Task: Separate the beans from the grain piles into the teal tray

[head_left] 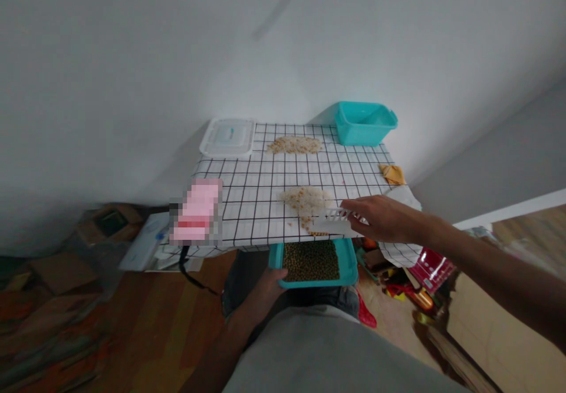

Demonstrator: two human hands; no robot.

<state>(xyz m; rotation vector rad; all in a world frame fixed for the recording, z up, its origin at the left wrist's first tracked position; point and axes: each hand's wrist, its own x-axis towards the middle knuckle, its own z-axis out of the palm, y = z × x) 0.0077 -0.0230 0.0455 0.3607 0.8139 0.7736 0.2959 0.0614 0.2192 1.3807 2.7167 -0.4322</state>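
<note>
My left hand (275,280) grips the near left corner of a teal plastic container (351,272) below the table's front edge. Small greenish-brown beans or grains (312,260) fill its bottom. In my right hand (375,216) is a white slotted plastic piece (333,223), held low over the table's front edge; its exact kind is unclear. Beside its left end lie some yellow kernels (312,225). Just behind them is a pile of pale grains mixed with yellow kernels (305,197).
A second mixed pile (295,144) lies farther back on the checked tablecloth (247,195). Around it stand a clear lid or box (229,138) and a teal bin (365,125). A yellow cloth (392,174) is at right, a blurred pink object (197,210) at left. Clutter (411,287) lies below.
</note>
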